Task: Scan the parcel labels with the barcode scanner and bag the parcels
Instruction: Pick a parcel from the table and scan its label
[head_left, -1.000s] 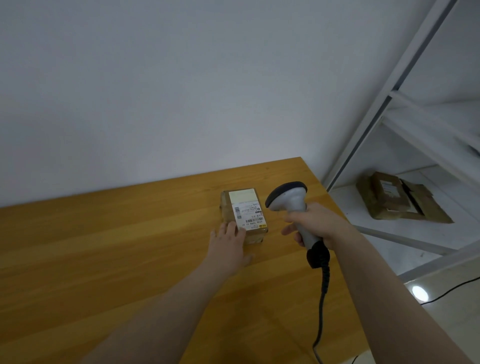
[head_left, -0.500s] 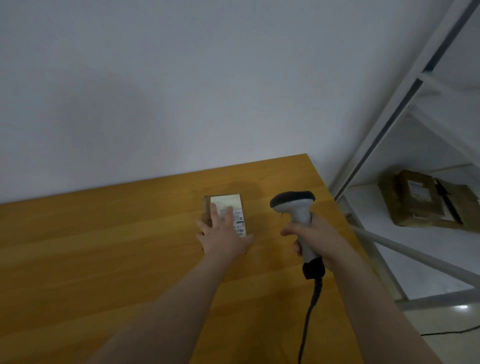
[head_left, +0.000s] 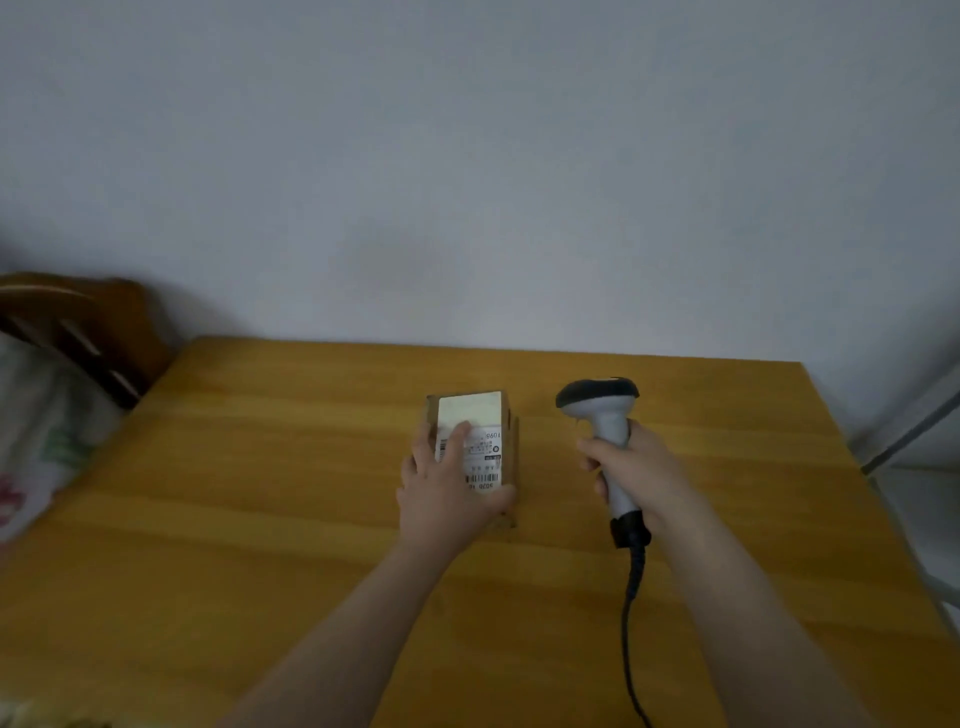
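- The left hand (head_left: 449, 486) has moved from the near edge of the parcel (head_left: 470, 410) onto its top. Its fingers (head_left: 460, 434) lie spread over part of the label (head_left: 485, 457), with the thumb hooked at the near right corner.
- The barcode scanner (head_left: 605, 415) has drawn off to the parcel's right and no longer points at the label. The right hand (head_left: 641, 467) has its fingers wrapped round the handle.
- The parcel sits on the worktop (head_left: 260, 519).
- The view has swung left onto a pale sack (head_left: 36, 436).
- The scan looks finished, and bagging seems next.
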